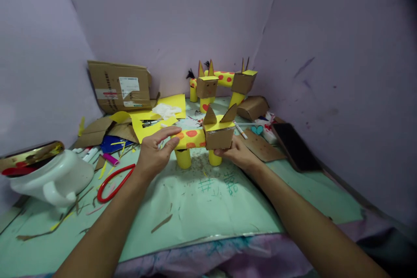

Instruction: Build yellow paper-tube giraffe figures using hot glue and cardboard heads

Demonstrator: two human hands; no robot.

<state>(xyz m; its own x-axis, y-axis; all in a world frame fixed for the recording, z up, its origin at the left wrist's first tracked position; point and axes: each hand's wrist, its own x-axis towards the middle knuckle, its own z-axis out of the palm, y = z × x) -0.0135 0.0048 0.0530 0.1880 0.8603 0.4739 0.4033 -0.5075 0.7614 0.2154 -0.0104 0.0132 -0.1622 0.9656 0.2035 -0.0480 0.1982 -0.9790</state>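
Note:
A paper craft animal (202, 139) stands on the pale green sheet (208, 204): a yellow tube body with orange spots, short yellow legs, and a brown cardboard box head with pointed ears. My left hand (156, 150) rests against the rear end of the body, fingers stretched out over it. Under the box head, my right hand (239, 154) curls its fingers around the head's lower edge. Behind it stand two similar craft animals (208, 84) (243, 82).
A cardboard box (120, 87) and yellow paper scraps (153, 119) lie at the back left. Red-handled scissors (114, 182), markers (110, 158) and a white jug (55, 178) sit at the left. A dark phone (295, 145) and a cardboard piece (262, 145) lie to the right.

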